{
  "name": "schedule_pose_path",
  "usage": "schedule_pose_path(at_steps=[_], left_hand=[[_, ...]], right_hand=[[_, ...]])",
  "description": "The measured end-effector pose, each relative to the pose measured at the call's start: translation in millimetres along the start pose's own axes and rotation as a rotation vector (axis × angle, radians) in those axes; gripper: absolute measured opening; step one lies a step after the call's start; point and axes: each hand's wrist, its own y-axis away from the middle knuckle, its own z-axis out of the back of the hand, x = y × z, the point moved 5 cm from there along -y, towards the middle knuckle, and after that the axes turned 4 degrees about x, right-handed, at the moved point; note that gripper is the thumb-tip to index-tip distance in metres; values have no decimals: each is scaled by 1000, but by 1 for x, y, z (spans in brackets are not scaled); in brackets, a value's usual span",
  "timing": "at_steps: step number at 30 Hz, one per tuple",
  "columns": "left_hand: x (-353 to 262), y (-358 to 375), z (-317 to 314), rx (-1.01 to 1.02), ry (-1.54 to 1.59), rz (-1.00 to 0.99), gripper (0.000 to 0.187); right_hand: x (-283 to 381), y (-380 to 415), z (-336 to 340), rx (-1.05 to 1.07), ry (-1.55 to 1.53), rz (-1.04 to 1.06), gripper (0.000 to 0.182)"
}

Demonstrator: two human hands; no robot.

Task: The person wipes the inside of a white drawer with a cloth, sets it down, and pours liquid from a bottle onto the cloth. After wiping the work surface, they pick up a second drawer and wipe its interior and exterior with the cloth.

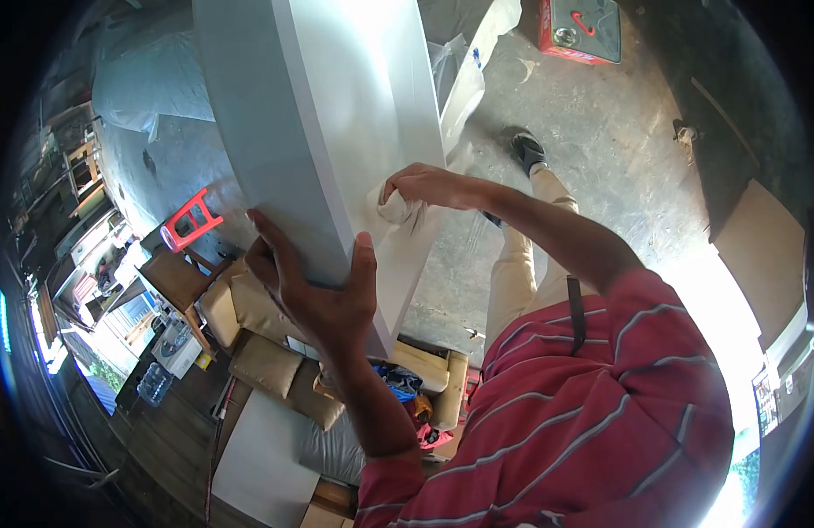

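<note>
A long pale grey panel piece (323, 132) with raised edges runs from the top of the head view down to the middle. My left hand (323, 295) grips its near end, thumb on the edge and fingers spread along the outer side. On the inner face, my right hand (420, 187) is closed around a whitish cloth (394, 209), which touches the surface.
A red stool (191, 220) lies at the left. A red metal can (579, 31) stands on the concrete floor at the top right. Cushions (266, 365) and a sofa are below left. Plastic-wrapped material (151, 84) lies upper left. Cardboard (759, 251) leans at the right.
</note>
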Motion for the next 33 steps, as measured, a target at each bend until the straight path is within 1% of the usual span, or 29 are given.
schedule_pose_path(at_steps=[1, 2, 4, 5, 6, 8, 9, 10, 12, 13, 14, 16, 17, 18, 20, 21, 22, 23, 24, 25, 26, 27, 28, 30, 31, 33], left_hand=[[0, 1, 1, -1, -2, -1, 94], [0, 1, 1, 0, 7, 3, 94], [1, 2, 1, -7, 22, 1, 94], [1, 2, 0, -5, 25, 4, 94], [1, 2, 0, -2, 26, 8, 94], [0, 2, 0, 0, 32, 14, 94], [0, 1, 0, 6, 36, 24, 94], [0, 1, -1, -3, 39, 15, 94], [4, 2, 0, 22, 12, 47, 94], [3, 2, 2, 13, 12, 40, 94], [1, 3, 1, 15, -4, 38, 95], [0, 3, 3, 9, -18, 37, 95], [1, 3, 2, 24, -18, 45, 95], [2, 3, 2, 36, -17, 53, 96], [6, 4, 1, 24, 8, 44, 96], [7, 4, 1, 30, 28, 41, 97], [7, 3, 2, 22, 28, 41, 97], [7, 3, 2, 38, 19, 48, 97], [7, 2, 2, 56, 10, 52, 97], [5, 1, 2, 52, 10, 46, 97], [3, 0, 2, 56, 25, 51, 97], [3, -2, 1, 59, 37, 56, 96], [3, -4, 0, 54, 34, 49, 96], [5, -5, 0, 67, 16, 12, 96], [5, -5, 1, 75, 4, 11, 96], [0, -11, 1, 63, -76, -31, 96]], right_hand=[[8, 5, -7, 56, -306, 50, 24], [9, 7, -8, 55, -303, 54, 24], [22, 14, -12, 289, -579, 260, 26], [11, 1, 3, 161, -146, 315, 23], [-2, -10, 12, 160, -139, 320, 23], [-3, -17, 35, -378, 570, 591, 23], [-38, -32, 45, -474, 778, 486, 24], [-46, -32, 54, -479, 785, 495, 24], [-66, -27, 49, -336, 1529, 477, 26], [-78, -24, 57, -367, 1510, 525, 29], [-76, -24, 57, -376, 1520, 533, 29], [-77, -23, 55, -425, 1603, 523, 36], [-84, -32, 55, -473, 1772, 542, 33], [-88, -40, 65, -475, 1784, 551, 33], [-65, -46, 78, -507, 1822, 586, 26], [-48, -51, 95, -554, 1711, 591, 19], [-33, -65, 113, -575, 1696, 415, 20], [-15, -73, 126, -667, 1709, 521, 21], [4, -82, 140, -783, 1796, 446, 21], [22, -93, 159, -846, 1801, 336, 23], [48, -95, 171, -864, 1774, 179, 23], [67, -97, 185, -1013, 1745, 158, 22], [83, -101, 197, -1123, 1702, 30, 22], [96, -100, 198, -1164, 1637, 14, 21], [82, -102, 192, -1160, 1622, 13, 21], [37, -107, 167, -938, 1583, 199, 21]])
